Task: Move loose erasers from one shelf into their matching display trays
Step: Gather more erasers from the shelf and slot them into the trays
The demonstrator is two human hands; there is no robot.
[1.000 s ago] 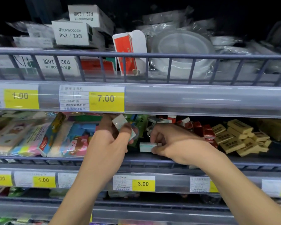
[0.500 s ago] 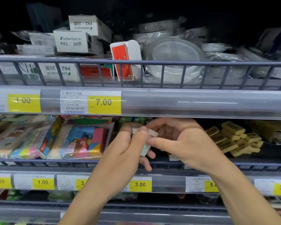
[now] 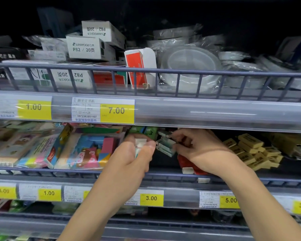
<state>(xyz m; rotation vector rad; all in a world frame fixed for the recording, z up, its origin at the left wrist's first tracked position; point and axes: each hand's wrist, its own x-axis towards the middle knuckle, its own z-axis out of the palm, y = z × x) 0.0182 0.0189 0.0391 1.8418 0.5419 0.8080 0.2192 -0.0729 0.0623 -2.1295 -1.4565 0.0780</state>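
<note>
On the middle shelf (image 3: pixel 163 176), the left hand (image 3: pixel 132 159) holds white erasers (image 3: pixel 139 143), its fingers curled around them. The right hand (image 3: pixel 198 150) reaches beside it; its fingertips touch a small pile of grey-white erasers (image 3: pixel 165 146), but the grip is not clear.

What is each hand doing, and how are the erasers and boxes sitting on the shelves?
Left hand: holds white erasers in curled fingers.
Right hand: fingers on a stack of white-and-green erasers.
Yellow erasers: loose in a heap.
Small white eraser: lying alone by the front rail.
Red-and-white carton: flap open, upper shelf.
Colourful eraser packs: leaning, sealed.
</note>
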